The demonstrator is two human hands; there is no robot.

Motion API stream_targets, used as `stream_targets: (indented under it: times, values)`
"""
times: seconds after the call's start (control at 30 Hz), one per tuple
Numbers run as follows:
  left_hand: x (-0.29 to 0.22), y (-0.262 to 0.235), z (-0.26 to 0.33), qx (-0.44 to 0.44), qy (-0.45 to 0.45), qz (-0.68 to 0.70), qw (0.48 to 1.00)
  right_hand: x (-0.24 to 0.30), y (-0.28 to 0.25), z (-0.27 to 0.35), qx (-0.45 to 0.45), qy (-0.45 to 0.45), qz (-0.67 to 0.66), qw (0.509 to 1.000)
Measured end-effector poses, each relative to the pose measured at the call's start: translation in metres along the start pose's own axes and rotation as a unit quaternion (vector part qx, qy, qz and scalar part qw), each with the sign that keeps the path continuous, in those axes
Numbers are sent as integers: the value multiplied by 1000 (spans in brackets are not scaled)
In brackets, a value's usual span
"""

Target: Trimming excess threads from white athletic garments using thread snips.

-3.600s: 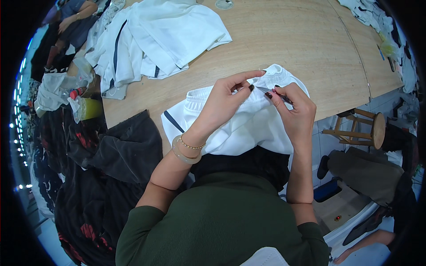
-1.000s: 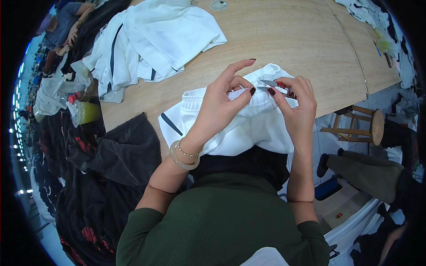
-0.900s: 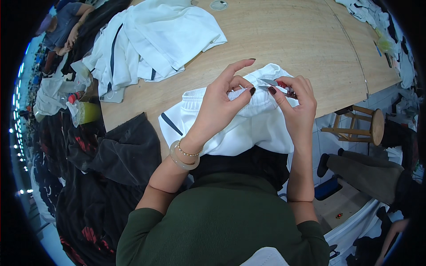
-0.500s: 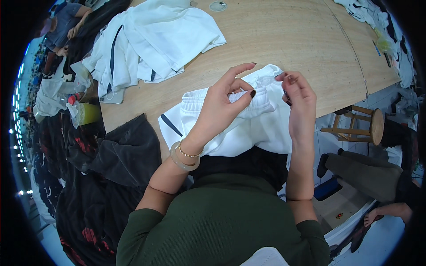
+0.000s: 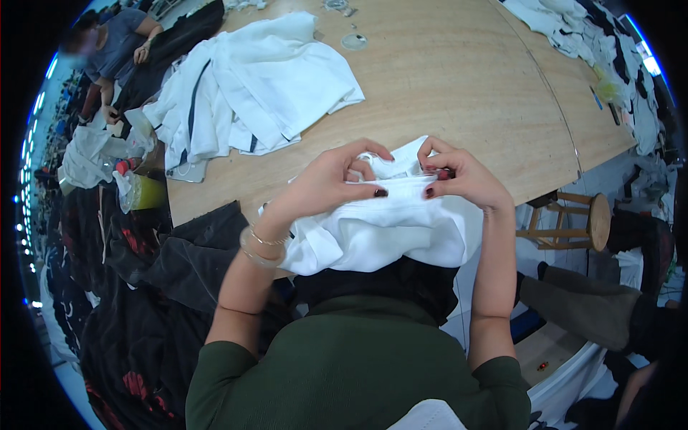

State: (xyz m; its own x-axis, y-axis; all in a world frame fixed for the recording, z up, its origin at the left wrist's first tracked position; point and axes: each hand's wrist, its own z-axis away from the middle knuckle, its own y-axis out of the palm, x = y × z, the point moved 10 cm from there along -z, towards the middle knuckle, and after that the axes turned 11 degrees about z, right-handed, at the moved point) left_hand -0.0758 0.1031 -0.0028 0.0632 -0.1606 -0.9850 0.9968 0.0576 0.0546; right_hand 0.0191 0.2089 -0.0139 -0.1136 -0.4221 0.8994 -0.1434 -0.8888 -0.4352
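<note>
A white garment (image 5: 401,233) with a gathered waistband (image 5: 401,188) lies bunched at the table's near edge, draping toward my lap. My left hand (image 5: 326,179) pinches the waistband from the left, thumb on the near side and fingers reaching over the top edge. At the band's right part, my right hand (image 5: 469,178) grips the cloth between thumb and bent fingers. Something small and dark red shows among the right fingers; I cannot make out whether it is a tool or only nails. The waistband is stretched fairly straight between the two hands.
White garments with dark stripes (image 5: 265,86) are piled at the far left of the wooden table (image 5: 444,86). Dark clothing (image 5: 193,251) hangs at the left, below a yellow drink (image 5: 148,193). A wooden stool (image 5: 598,221) stands right; a co-worker (image 5: 122,43) is far left.
My right hand has come down and left onto the waistband, from a raised position. My left hand has shifted slightly down and left. The waistband now lies straighter between them.
</note>
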Motion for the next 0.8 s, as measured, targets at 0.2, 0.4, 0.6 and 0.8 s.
stream_targets:
  times: [0.2,0.4,0.6,0.8]
  values:
    - [-50,-45,38,99,-28,-134,986,41,-39,11,132,73,-47,987]
    - [-121,-107,73,-30,90,-336,937,65,-123,45,2,102,165,981]
    - [-46,-72,95,-271,193,-517,788,65,-71,75,-293,-59,410,861]
    - [14,-19,71,-236,84,-483,839,-38,-10,82,-126,192,188,955]
